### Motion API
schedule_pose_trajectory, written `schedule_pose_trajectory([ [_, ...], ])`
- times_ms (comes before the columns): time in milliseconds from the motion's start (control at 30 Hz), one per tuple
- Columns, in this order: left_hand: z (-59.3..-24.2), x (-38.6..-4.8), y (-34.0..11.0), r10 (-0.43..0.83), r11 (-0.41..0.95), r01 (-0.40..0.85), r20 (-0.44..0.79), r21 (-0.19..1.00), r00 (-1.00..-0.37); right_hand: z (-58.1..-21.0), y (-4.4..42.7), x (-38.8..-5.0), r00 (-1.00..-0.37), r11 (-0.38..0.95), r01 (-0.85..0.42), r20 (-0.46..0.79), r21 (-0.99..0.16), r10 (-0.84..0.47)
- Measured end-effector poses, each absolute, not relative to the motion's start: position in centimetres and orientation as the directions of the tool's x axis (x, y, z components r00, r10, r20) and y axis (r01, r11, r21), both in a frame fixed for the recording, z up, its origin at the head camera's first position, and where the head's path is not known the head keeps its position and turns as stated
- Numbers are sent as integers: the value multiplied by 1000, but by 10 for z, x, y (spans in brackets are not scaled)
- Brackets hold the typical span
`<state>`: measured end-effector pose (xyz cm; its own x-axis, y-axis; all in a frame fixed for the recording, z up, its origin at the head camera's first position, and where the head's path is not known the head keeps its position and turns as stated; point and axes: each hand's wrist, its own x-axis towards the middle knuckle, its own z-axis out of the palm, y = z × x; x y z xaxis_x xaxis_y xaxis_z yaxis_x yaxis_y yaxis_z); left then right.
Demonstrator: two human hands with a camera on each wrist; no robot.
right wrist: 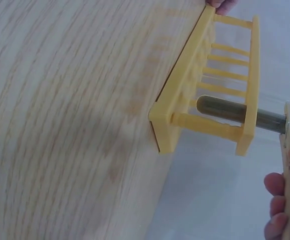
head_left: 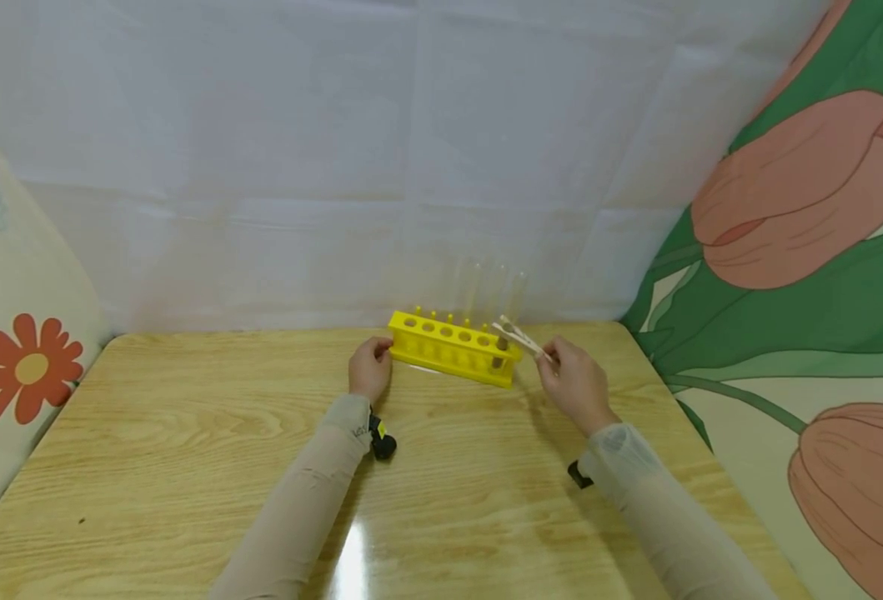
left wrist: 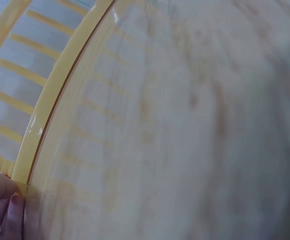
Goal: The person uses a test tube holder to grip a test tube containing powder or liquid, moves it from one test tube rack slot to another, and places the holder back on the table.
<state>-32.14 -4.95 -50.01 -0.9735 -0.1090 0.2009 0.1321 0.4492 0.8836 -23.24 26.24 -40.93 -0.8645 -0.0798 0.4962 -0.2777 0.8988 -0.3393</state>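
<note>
A yellow test tube rack stands near the back of the table. At its left end my left hand pinches the base; in the left wrist view the fingertips meet the rack's corner. My right hand grips a wooden test tube clamp. The clamp's jaws are around the upper part of a test tube with dark brownish contents. That tube passes through the rack's rightmost hole, its rounded bottom inside the frame just above the base in the right wrist view.
Clear glass tubes stand upside down along the rack's back row, toward its right end. Several bare yellow pegs line the back left. A white cloth hangs behind the wooden table; a flowered panel stands at the right.
</note>
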Motion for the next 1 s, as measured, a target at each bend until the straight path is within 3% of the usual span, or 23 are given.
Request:
schedule_pose_trajectory([
  [1000,-498,-321,-50,-106,460,121,189,880,-976,-388,267,-230,-784,898,-312,618,-310,-59],
])
